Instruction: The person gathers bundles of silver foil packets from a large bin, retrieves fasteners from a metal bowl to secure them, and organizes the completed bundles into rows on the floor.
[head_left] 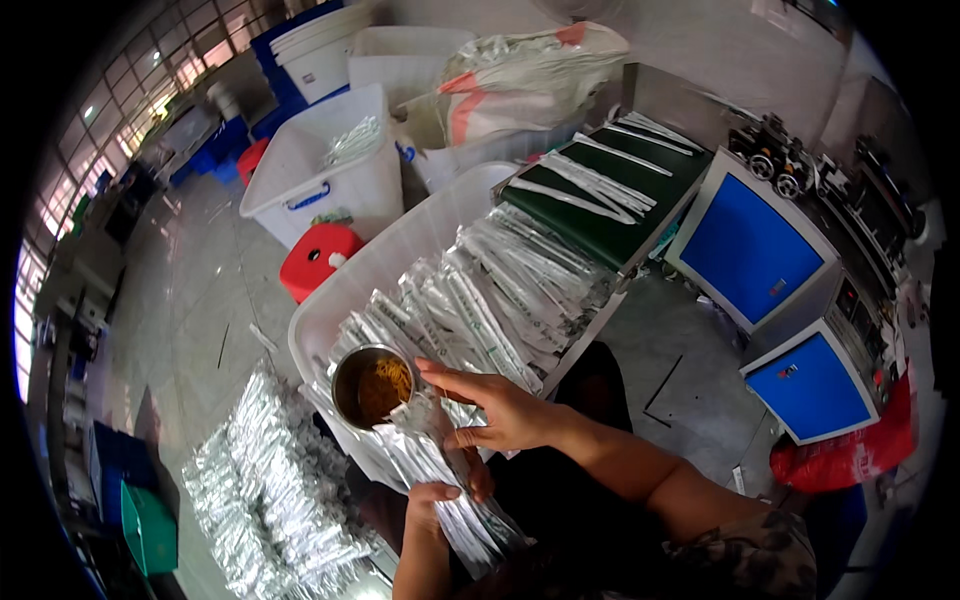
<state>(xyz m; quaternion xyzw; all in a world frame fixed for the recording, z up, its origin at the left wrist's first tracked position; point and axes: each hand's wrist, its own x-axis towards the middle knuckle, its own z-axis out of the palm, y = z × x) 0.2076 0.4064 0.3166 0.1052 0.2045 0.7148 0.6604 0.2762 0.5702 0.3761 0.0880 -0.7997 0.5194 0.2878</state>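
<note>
My left hand (442, 497) is closed around a bundle of long, thin, white-and-silver wrapped packets (412, 452), tilted in front of my body. My right hand (505, 408) is at the bundle's upper end, thumb and fingers apart, with the fingertips near the rim of a metal cup (341, 388). Yellow rubber bands (393, 378) lie inside the cup. Beyond my hands, a white plastic tub (312, 318) holds many more of these packets (470, 300) in a loose heap. Whether my right fingers hold a rubber band cannot be made out.
A green conveyor belt (580, 225) carrying several packets ends over the tub. Bundled packets (265, 490) are piled at lower left. A red stool (318, 262), white bins (290, 190) and a woven sack (530, 85) stand beyond. Blue-panelled machine boxes (760, 250) stand right.
</note>
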